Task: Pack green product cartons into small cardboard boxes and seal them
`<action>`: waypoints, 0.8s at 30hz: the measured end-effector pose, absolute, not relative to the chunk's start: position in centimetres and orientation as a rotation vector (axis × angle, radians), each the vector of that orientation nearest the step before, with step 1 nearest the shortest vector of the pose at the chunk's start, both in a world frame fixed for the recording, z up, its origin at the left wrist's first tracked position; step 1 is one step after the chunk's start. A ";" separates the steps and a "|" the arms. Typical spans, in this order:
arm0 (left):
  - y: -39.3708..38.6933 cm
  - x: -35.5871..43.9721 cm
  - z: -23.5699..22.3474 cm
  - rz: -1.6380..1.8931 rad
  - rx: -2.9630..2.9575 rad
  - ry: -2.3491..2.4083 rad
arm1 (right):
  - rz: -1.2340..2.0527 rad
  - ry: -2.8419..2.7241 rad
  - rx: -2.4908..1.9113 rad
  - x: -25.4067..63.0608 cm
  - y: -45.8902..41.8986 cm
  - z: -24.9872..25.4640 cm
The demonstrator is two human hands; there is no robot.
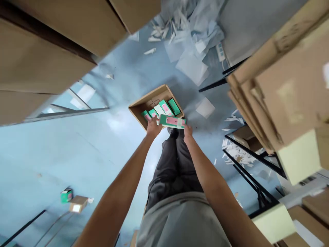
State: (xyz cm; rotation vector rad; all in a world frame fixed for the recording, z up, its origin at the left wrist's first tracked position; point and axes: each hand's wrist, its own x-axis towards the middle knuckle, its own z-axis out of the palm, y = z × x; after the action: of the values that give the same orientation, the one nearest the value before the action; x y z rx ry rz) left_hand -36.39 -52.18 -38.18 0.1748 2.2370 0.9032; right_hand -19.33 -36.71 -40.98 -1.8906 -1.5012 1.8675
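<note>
A long green and white box with a pink panel (172, 121) is held level between my two hands. My left hand (154, 127) grips its left end and my right hand (188, 131) its right end, the fingers of both closed on it. Just beyond and partly behind it, an open cardboard carton (151, 95) stands on the floor by my feet. Several similar boxes lie in a row inside, among them a green box (174, 106) at the right and a pink-fronted box (166, 108) beside it. The held box hides part of the carton's near side.
Large cardboard boxes (51, 44) rise at the upper left. Flattened cardboard (290, 75) is stacked at the right above a black metal frame (253, 152). Paper sheets (191, 67) and scraps litter the blue floor (77, 147). A small green box (66, 195) lies at the lower left.
</note>
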 end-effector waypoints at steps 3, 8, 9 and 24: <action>-52.3 -33.1 -31.0 0.969 0.005 2.203 | 1.796 -1.454 -1.990 -16.9 -35.9 -33.4; -48.4 -27.5 -21.9 1.021 -0.090 2.095 | 1.650 -1.423 -2.048 -10.8 -34.8 -23.4; -47.1 -26.3 -20.5 1.030 -0.042 2.076 | 1.609 -1.399 -2.046 -9.2 -34.5 -21.7; -27.8 11.3 -8.2 0.890 1.220 1.387 | 1.069 -0.259 -1.681 31.1 -35.7 -7.4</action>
State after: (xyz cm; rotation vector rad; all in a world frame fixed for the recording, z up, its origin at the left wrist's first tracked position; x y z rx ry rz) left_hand 11.31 -27.79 -8.21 1.2202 1.3874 0.8901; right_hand 31.13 -35.68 -7.39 -1.6806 -0.2594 1.0695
